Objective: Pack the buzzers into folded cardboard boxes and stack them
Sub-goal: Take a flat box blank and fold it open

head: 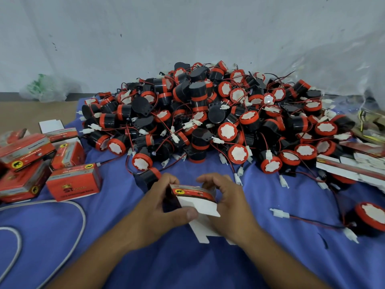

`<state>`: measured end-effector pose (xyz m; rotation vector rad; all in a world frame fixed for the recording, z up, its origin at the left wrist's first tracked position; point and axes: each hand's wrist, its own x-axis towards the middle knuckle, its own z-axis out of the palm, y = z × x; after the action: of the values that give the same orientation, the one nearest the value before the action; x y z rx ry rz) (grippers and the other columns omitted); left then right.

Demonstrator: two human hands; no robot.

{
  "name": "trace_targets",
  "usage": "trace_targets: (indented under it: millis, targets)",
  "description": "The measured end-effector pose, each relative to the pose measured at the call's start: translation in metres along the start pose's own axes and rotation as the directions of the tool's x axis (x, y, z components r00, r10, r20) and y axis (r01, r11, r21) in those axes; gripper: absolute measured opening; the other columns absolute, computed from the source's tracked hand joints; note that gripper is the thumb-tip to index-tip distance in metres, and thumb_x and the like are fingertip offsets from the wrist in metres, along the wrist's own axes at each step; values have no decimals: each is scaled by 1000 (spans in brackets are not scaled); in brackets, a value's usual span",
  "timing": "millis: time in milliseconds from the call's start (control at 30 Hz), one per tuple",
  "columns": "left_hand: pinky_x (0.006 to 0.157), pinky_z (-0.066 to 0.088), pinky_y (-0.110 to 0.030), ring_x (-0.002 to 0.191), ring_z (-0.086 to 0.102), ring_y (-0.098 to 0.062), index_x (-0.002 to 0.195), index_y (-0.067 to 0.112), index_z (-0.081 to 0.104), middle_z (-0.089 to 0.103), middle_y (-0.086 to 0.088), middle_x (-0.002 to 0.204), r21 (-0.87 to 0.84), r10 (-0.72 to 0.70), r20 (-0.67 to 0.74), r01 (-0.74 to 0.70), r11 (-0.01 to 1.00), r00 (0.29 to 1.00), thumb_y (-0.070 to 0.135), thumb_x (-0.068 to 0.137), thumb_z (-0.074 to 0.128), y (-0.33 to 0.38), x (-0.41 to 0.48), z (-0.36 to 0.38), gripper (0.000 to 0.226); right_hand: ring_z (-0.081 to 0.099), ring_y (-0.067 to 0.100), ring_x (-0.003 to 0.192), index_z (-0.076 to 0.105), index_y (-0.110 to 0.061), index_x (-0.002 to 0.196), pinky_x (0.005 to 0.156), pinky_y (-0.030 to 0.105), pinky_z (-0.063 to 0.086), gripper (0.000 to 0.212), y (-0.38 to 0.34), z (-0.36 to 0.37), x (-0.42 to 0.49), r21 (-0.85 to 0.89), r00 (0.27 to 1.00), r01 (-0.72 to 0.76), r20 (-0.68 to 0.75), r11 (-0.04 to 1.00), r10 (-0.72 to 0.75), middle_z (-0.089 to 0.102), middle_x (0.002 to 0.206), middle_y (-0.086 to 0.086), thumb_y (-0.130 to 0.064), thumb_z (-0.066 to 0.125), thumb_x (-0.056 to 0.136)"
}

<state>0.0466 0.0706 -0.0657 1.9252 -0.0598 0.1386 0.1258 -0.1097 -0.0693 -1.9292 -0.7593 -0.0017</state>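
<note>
A small red cardboard box (193, 197) with white open flaps sits between both hands at the front middle of the blue cloth. My left hand (160, 207) grips its left side, thumb lying on the white flap. My right hand (225, 203) holds its right side, fingers curled over the top. A big pile of black and red buzzers (208, 117) with thin wires fills the cloth behind. One black buzzer (145, 178) lies just behind my left hand. Several packed red boxes (73, 182) lie at the left.
A loose buzzer (368, 220) with its wire and white plug (279, 213) lies at the right. Flat unfolded boxes (354, 167) are stacked at the right edge. A grey cord (81, 217) loops at the front left. A white wall stands behind the pile.
</note>
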Motion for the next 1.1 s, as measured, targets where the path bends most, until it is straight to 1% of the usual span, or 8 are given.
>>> trace_targets:
  millis: [100, 200, 367, 533, 700, 833, 967, 1100]
  targets:
    - [81, 52, -36, 91, 60, -10, 100, 34, 55, 59, 6, 100, 10, 7, -30, -7, 1000, 1000, 85, 52, 72, 0, 0, -3, 72, 59, -1, 97, 57, -46, 97, 78, 11, 48, 41, -3, 0, -1, -9, 999, 2, -40, 1000, -3, 55, 107, -6, -37, 76, 62]
    - [98, 50, -39, 124, 57, -16, 130, 31, 49, 52, 13, 132, -112, 44, 42, -39, 993, 998, 76, 51, 82, -4, -3, -5, 96, 57, 8, 94, 64, -26, 92, 76, 25, 49, 26, -6, 2, -2, -97, 990, 137, -14, 986, -139, 56, 94, -13, -35, 73, 69]
    - [90, 53, -27, 122, 58, -15, 116, 50, 57, 43, 13, 139, -61, 34, 120, -27, 998, 992, 71, 58, 83, 0, -1, -9, 67, 46, 16, 87, 57, -12, 80, 70, 29, 40, 29, -5, 7, -2, -231, 979, 188, -29, 955, -200, 53, 82, -5, -34, 72, 68]
    - [88, 57, -45, 108, 65, -29, 124, 35, 61, 52, 5, 125, -73, 5, 236, 12, 997, 972, 59, 66, 85, 3, 0, -9, 67, 47, 15, 107, 50, -33, 87, 87, 15, 40, 23, -4, 8, -2, 9, 995, 94, -17, 996, -94, 52, 103, -10, -32, 67, 70]
    - [81, 58, -44, 99, 66, -29, 117, 29, 66, 57, 1, 116, -39, 24, 161, -18, 999, 987, 57, 69, 83, 2, 1, -9, 58, 53, 25, 112, 49, -35, 86, 94, 40, 49, 23, -5, 11, 0, 128, 992, -41, 122, 991, 25, 53, 117, -4, -41, 63, 69]
    - [82, 57, -42, 98, 68, -23, 112, 19, 64, 68, 2, 110, -28, 24, -17, -25, 999, 1000, 41, 71, 73, -3, 3, -3, 47, 56, 24, 106, 54, -29, 95, 90, 45, 51, 23, -7, 12, 3, 194, 977, -153, 175, 969, 120, 57, 116, 0, -32, 57, 72]
    - [86, 55, -31, 113, 64, -17, 112, 17, 61, 63, 9, 125, -140, 40, -48, -47, 989, 998, 37, 79, 66, -7, 1, 3, 39, 62, 24, 106, 58, -29, 109, 86, 46, 51, 28, -4, 4, 4, 367, 937, -268, 313, 891, 153, 64, 118, -5, -30, 54, 82]
    - [85, 52, -24, 115, 62, -15, 117, 22, 61, 61, 13, 126, -179, 52, -62, -62, 982, 997, 41, 78, 65, -3, -1, 8, 44, 65, 11, 98, 58, -17, 110, 79, 24, 51, 33, -4, -4, 2, 568, 914, -307, 399, 763, 71, 69, 112, -8, -35, 62, 82]
